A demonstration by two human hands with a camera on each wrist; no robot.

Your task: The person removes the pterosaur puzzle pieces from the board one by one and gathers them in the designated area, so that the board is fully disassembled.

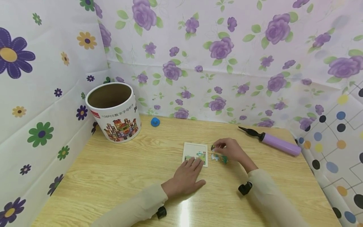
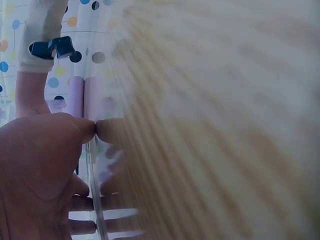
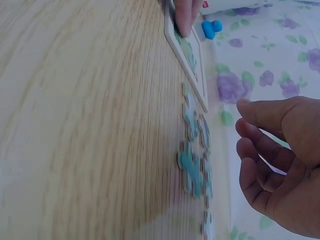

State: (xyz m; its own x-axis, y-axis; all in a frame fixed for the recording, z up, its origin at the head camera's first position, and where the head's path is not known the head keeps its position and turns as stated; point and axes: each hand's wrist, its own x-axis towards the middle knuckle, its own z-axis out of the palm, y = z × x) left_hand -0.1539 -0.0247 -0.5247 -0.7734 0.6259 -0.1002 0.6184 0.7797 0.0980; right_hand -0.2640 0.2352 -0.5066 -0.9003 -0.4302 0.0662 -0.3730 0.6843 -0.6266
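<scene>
A small white jigsaw tray [image 1: 193, 149] lies on the table, with several green and colored pieces [image 1: 201, 155] in its lower part. My left hand [image 1: 187, 178] rests with its fingers spread over the tray's near edge, covering some of those pieces. Right of the tray, my right hand [image 1: 231, 149] hovers low over several loose jigsaw pieces [image 1: 214, 157]. In the right wrist view its fingers are loosely bent, thumb apart from them, with nothing visible between. Blue-green pieces [image 3: 190, 171] lie on the table beside that hand.
A large white printed bucket [image 1: 122, 112] stands at the back left. Near it sits a small blue duck figure [image 1: 155, 122]. A purple hand pump [image 1: 280, 144] with a black nozzle lies at the back right. Patterned cloth surrounds the wooden table [image 1: 113, 176].
</scene>
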